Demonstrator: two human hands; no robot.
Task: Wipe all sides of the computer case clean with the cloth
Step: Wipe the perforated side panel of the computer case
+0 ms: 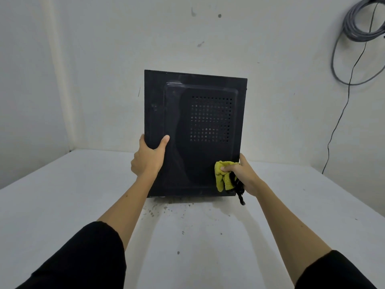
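Observation:
The black computer case [193, 130] stands upright on the white table [62, 205], its vented side panel facing me. My left hand [149, 157] grips the case's left edge, thumb on the panel and fingers behind. My right hand [242, 174] grips the lower right edge and pinches a yellow cloth [224, 177] against the panel with the thumb. A black strip, perhaps part of the cloth, hangs below that hand. The far sides of the case are hidden.
Small dark specks lie on the table just in front of the case. White walls close in behind and to the left. A coil of grey cable [358, 24] hangs on the right wall, with a thin black wire [341, 115] trailing down to the table's far right edge.

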